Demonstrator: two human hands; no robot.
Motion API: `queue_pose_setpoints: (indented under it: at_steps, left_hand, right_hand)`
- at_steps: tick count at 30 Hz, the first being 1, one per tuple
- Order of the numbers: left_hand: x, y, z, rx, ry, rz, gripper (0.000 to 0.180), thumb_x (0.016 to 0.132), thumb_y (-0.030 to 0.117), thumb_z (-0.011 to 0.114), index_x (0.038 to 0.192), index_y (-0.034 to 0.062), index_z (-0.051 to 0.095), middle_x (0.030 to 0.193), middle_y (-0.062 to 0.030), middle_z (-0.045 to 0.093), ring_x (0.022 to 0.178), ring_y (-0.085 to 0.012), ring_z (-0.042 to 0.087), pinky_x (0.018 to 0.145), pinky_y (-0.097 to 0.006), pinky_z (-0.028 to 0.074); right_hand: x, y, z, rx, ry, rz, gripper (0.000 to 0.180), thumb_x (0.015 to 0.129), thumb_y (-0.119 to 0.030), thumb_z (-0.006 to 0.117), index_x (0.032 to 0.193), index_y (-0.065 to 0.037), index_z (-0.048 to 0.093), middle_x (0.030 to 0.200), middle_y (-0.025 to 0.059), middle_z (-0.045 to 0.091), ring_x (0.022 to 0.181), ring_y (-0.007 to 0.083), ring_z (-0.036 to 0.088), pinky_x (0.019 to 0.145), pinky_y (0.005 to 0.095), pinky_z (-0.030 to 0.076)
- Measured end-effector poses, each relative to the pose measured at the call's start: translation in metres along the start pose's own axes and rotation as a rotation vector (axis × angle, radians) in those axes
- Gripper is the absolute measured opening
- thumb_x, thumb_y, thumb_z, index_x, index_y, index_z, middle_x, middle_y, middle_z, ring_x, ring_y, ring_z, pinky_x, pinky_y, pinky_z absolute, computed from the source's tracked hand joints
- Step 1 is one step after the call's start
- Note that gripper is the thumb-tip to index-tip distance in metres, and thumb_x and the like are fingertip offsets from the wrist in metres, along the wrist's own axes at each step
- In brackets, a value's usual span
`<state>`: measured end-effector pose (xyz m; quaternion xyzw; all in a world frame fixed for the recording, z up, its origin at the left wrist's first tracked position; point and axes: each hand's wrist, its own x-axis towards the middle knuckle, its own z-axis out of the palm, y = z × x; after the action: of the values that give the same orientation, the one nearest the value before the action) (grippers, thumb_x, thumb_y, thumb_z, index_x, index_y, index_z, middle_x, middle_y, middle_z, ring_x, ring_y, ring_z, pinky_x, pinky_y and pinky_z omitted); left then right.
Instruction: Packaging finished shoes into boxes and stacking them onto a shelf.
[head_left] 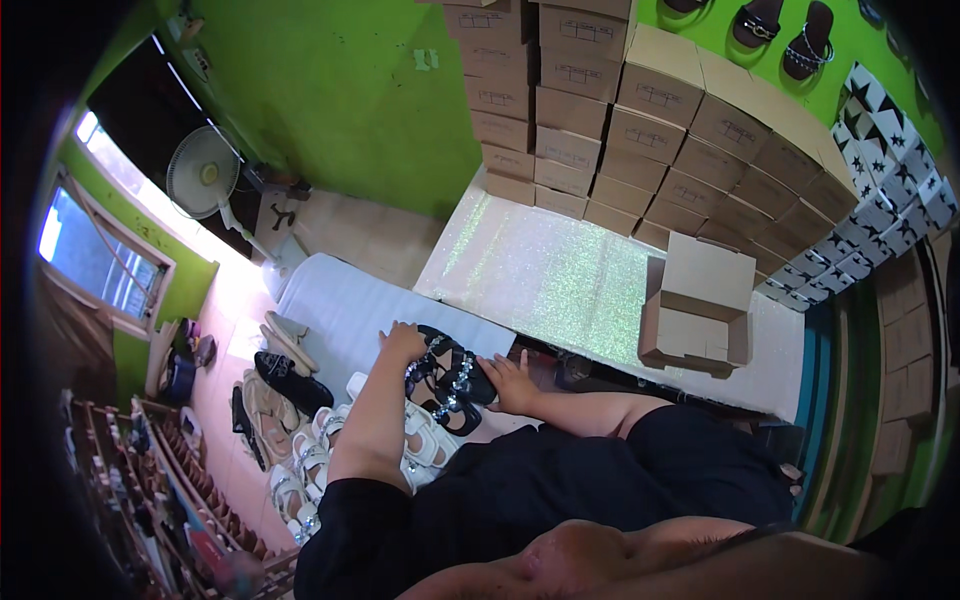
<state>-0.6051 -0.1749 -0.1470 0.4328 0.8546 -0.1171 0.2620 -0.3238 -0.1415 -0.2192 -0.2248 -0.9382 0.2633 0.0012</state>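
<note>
A pair of black sandals with sparkling stone straps lies side by side between my hands, over a pile of white sandals. My left hand curls over the far end of the left sandal. My right hand presses against the outer edge of the right sandal, thumb raised. Both forearms reach in from my black-clothed lap.
An open brown cardboard box stands on a glittery sheet to the right. Stacked brown boxes and star-patterned boxes line the green wall. A white foam sheet, a fan, loose sandals and a rack are at left.
</note>
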Motion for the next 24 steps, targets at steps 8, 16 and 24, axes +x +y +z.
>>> queue_pose_setpoints:
  at_steps: [8, 16, 24]
  left_hand:
    - [-0.003, 0.004, -0.013, -0.122, -0.019, -0.053, 0.053, 0.082, 0.028, 0.056, 0.13, 0.0056, 0.059, 0.139, -0.0185, 0.055, 0.136, -0.0331, 0.045, 0.115, -0.065, 0.021]
    - [-0.028, 0.043, -0.006, 0.14, 0.102, 0.075, 0.093, 0.07, 0.039, 0.074, 0.151, 0.0116, 0.036, 0.152, -0.0116, 0.042, 0.148, -0.0336, 0.025, 0.117, -0.067, 0.012]
    - [-0.018, 0.046, 0.013, 0.277, 0.138, 0.208, 0.119, 0.059, 0.049, 0.087, 0.154, 0.009, 0.027, 0.154, -0.0103, 0.039, 0.15, -0.0308, 0.019, 0.117, -0.066, 0.009]
  right_hand:
    - [0.019, 0.019, -0.012, 0.126, 0.139, 0.2, 0.098, 0.069, -0.028, 0.077, 0.152, -0.013, 0.027, 0.141, 0.0163, 0.047, 0.137, 0.0356, 0.039, 0.11, 0.0769, 0.007]
    - [0.043, 0.076, -0.056, -0.129, 0.141, 0.191, 0.109, 0.065, -0.036, 0.08, 0.155, -0.015, 0.022, 0.153, 0.0157, 0.038, 0.147, 0.0412, 0.021, 0.106, 0.0812, 0.01]
    - [0.065, 0.075, -0.047, -0.082, 0.073, 0.197, 0.105, 0.062, -0.038, 0.082, 0.15, -0.011, 0.03, 0.15, 0.0167, 0.041, 0.147, 0.0358, 0.026, 0.109, 0.0776, 0.009]
